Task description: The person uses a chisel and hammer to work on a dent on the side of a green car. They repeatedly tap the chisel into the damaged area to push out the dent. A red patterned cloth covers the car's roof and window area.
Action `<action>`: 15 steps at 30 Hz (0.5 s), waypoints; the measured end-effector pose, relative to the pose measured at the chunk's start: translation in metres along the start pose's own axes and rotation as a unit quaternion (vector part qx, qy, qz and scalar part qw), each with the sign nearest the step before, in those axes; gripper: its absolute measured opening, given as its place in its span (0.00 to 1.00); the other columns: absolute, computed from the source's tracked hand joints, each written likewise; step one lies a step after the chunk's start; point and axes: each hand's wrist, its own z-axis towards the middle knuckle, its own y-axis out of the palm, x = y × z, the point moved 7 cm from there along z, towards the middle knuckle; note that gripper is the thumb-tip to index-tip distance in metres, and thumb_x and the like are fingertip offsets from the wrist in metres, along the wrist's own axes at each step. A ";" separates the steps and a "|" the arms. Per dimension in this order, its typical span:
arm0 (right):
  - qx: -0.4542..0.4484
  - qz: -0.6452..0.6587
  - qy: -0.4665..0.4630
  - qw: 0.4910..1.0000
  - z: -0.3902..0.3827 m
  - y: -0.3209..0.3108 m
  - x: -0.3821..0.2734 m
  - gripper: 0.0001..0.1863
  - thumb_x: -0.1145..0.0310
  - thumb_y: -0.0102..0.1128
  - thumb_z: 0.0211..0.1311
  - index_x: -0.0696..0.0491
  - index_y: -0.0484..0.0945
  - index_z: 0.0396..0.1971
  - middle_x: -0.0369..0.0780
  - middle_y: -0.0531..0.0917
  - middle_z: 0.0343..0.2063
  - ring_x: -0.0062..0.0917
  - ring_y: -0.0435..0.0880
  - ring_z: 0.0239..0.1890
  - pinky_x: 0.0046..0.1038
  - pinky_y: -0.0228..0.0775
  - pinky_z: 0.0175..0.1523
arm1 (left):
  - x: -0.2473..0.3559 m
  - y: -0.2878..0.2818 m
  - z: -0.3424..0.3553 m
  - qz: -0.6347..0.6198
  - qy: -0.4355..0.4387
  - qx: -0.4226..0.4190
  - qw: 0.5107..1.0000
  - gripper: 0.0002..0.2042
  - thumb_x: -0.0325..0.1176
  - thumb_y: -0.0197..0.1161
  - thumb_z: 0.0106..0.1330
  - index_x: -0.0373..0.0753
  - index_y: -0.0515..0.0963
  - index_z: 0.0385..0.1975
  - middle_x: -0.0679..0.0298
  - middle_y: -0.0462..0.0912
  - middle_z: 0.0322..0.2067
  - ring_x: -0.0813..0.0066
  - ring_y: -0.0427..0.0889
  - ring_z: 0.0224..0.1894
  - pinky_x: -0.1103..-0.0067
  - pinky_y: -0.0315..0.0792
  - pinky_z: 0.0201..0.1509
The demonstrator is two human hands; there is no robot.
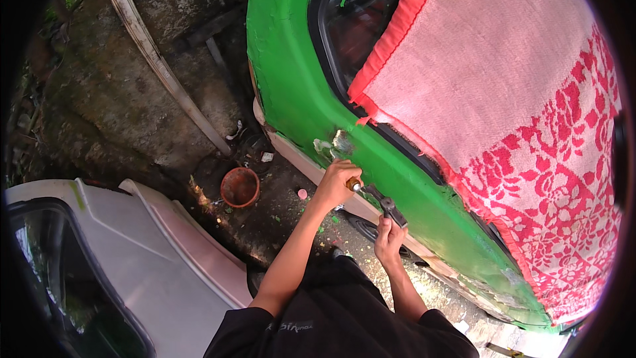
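Note:
My left hand point(336, 182) grips the orange-brown handle of a small metal hand tool point(377, 200), held against the lower edge of a green car body point(298, 93). My right hand point(388, 240) is just below, its fingers closed on the tool's dark metal head. A scraped bare patch point(340, 141) shows in the green paint just above my left hand. A pink cloth with a red floral pattern point(517, 93) hangs over the car's side and covers most of the window.
A terracotta pot point(240, 187) stands on the dirty ground by a small pink cap point(302, 193). A white car panel point(132, 252) fills the lower left. A pale curved strip point(159, 59) leans on the rock wall.

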 end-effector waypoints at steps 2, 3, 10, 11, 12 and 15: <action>0.030 0.062 0.007 0.998 -0.005 -0.001 0.003 0.26 0.54 0.43 0.78 0.61 0.77 0.30 0.34 0.71 0.17 0.18 0.70 0.21 0.26 0.62 0.28 | 0.001 0.001 -0.001 -0.019 0.000 -0.017 1.000 0.08 0.19 0.67 0.45 0.33 0.72 0.19 0.60 0.77 0.20 0.58 0.77 0.30 0.67 0.69 0.42; 0.037 0.071 0.003 0.997 -0.007 0.001 0.006 0.25 0.55 0.43 0.78 0.61 0.77 0.29 0.35 0.71 0.17 0.20 0.70 0.21 0.27 0.63 0.29 | 0.002 0.002 -0.001 -0.029 0.001 -0.025 0.999 0.07 0.19 0.66 0.45 0.33 0.72 0.19 0.59 0.78 0.20 0.57 0.77 0.31 0.66 0.69 0.43; 0.029 0.027 0.018 0.999 -0.004 0.000 -0.017 0.21 0.61 0.48 0.75 0.60 0.76 0.24 0.44 0.72 0.16 0.35 0.72 0.20 0.36 0.64 0.31 | -0.003 -0.002 -0.006 -0.015 -0.008 -0.019 1.000 0.08 0.19 0.67 0.45 0.33 0.72 0.19 0.59 0.78 0.20 0.58 0.78 0.31 0.66 0.70 0.44; 0.069 0.130 0.052 0.988 -0.015 0.000 0.001 0.21 0.62 0.49 0.75 0.60 0.76 0.24 0.45 0.72 0.16 0.35 0.71 0.20 0.35 0.63 0.31 | -0.002 -0.001 -0.005 -0.019 -0.003 -0.023 1.000 0.08 0.19 0.67 0.46 0.33 0.72 0.19 0.59 0.78 0.20 0.59 0.78 0.31 0.66 0.70 0.44; 0.038 0.160 0.021 0.986 -0.021 0.002 0.016 0.22 0.57 0.48 0.76 0.60 0.76 0.28 0.41 0.73 0.18 0.28 0.70 0.20 0.30 0.62 0.29 | 0.000 0.000 -0.005 -0.021 0.000 -0.025 0.999 0.09 0.19 0.68 0.46 0.33 0.72 0.19 0.59 0.78 0.20 0.59 0.78 0.31 0.66 0.70 0.44; -0.086 -0.144 -0.014 0.986 -0.007 0.015 0.018 0.28 0.48 0.44 0.77 0.59 0.75 0.30 0.34 0.72 0.20 0.18 0.68 0.22 0.24 0.59 0.28 | -0.004 0.002 -0.006 -0.007 -0.003 -0.025 1.000 0.08 0.19 0.68 0.45 0.33 0.72 0.18 0.60 0.78 0.20 0.60 0.78 0.30 0.67 0.70 0.44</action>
